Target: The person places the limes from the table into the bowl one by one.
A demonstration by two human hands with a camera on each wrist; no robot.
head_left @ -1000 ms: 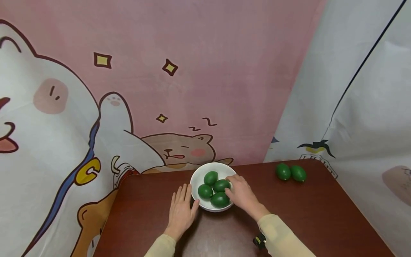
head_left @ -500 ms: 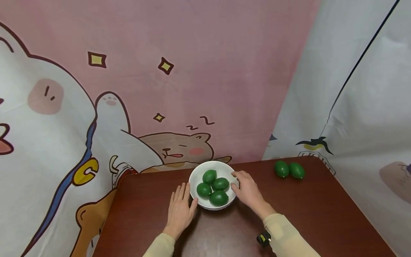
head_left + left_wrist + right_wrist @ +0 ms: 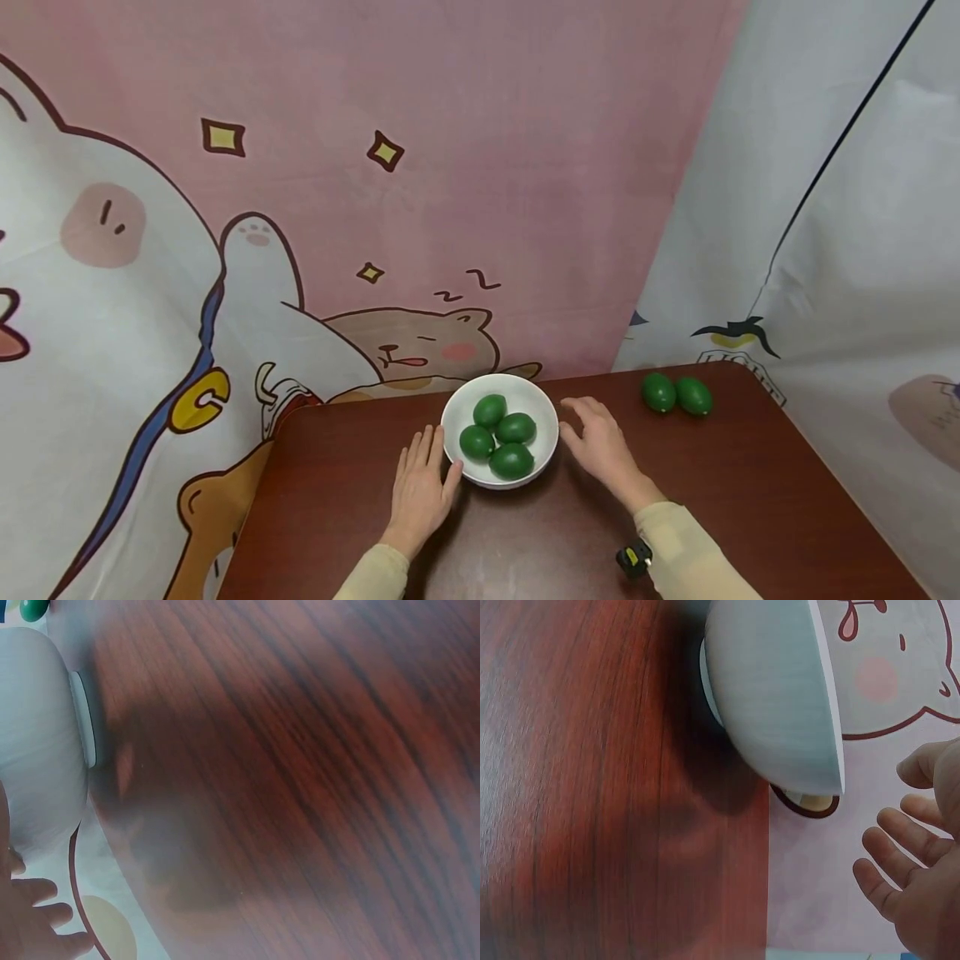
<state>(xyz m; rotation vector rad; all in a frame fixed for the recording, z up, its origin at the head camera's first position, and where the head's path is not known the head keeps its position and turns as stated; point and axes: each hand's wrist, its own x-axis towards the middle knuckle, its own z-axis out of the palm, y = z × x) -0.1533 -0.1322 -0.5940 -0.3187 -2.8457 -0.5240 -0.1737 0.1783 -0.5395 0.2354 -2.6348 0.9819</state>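
A white bowl (image 3: 551,446) stands near the table's far edge with several green limes (image 3: 512,461) in it. My left hand (image 3: 422,492) lies along the bowl's left side, fingers straight, thumb and fingertips right at the rim. In the left wrist view, the fingers (image 3: 45,915) show beside the bowl's outer wall (image 3: 37,735). On the other side, my right hand (image 3: 603,446) hovers just right of the bowl with loosely bent fingers and nothing in them. The right wrist view has a gap between those fingers (image 3: 889,851) and the bowl's wall (image 3: 780,697).
Two more green limes (image 3: 677,394) lie side by side at the back right of the brown table (image 3: 495,550). A small black device (image 3: 634,557) sits at the right wrist. Behind the table hangs a pink and white cartoon cloth (image 3: 525,167).
My right hand has drawn back from over the limes and the bowl's right rim to the right of the bowl. The left hand has stayed at the bowl's left side.
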